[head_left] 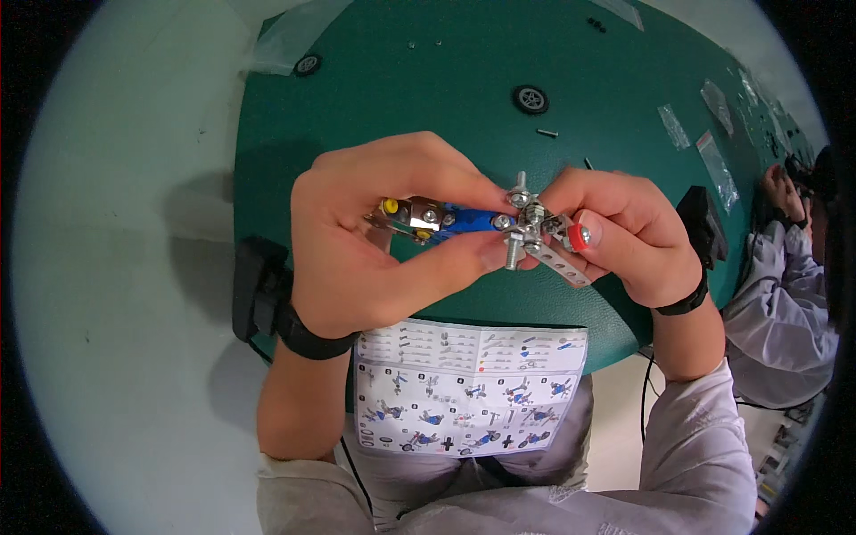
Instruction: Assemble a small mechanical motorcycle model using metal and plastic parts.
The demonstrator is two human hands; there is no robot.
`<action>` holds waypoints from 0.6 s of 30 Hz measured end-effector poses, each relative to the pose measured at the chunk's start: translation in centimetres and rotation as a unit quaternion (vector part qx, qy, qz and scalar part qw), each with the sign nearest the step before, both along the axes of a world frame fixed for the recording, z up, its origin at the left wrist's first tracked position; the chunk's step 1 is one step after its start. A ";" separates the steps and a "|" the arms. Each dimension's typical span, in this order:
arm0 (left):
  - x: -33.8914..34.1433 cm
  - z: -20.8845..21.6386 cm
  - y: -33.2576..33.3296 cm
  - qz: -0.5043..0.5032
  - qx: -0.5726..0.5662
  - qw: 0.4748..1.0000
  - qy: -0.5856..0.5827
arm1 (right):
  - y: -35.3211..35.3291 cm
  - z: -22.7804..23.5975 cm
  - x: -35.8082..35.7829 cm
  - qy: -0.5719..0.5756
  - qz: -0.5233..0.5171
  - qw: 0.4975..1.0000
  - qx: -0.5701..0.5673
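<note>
Condition of hands: my left hand (330, 241) pinches the blue-and-metal model vehicle assembly (471, 220) between thumb and forefinger near its bolted end; my right hand (637, 230) pinches the same end at the red ring (580, 237), thumb outermost. The assembly sits at the centre of the frame, lifted over the green table (383, 98).

Hazards, in my judgement: uneven pressure from my two thumbs could twist the joint and swing the perforated silver strip (563, 266) out of line. If a fastener there is loose, a slackened pinch could let it drop; whether any is tight I cannot tell. The loose screw (547, 134), upper centre, could roll if my right forearm brushes it. The instruction sheet (471, 388), lower centre, appears to rest on my lap and could slide off should I shift my legs.

Count: one assembly, showing two yellow caps (390, 206), one red ring and one perforated strip. Two black spoked wheels (530, 99), one upper left, one upper centre. Two tiny shiny pieces (411, 45) near the top, probably nuts. One loose screw in plain view; a second thin piece (588, 164) beside my right hand is partly hidden. One instruction sheet. Small black parts (596, 25) at the top and clear plastic bags (718, 169) at right: several of each, not reliably countable.
</note>
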State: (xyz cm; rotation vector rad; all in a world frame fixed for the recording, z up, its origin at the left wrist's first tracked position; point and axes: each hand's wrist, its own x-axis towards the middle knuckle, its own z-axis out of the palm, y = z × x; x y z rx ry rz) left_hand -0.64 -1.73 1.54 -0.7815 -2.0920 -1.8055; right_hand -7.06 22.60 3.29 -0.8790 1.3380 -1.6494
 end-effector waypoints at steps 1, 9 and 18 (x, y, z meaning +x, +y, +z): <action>-0.1 -0.2 0.0 0.002 0.002 1.000 0.003 | -0.1 -0.2 0.2 0.019 -0.014 1.000 0.001; -0.1 -0.6 0.3 0.045 0.005 0.998 0.032 | 0.1 0.1 0.3 0.011 -0.028 1.000 0.005; -0.9 0.2 -0.3 0.113 -0.174 0.961 0.184 | -0.2 0.0 0.1 0.146 -0.071 0.986 0.026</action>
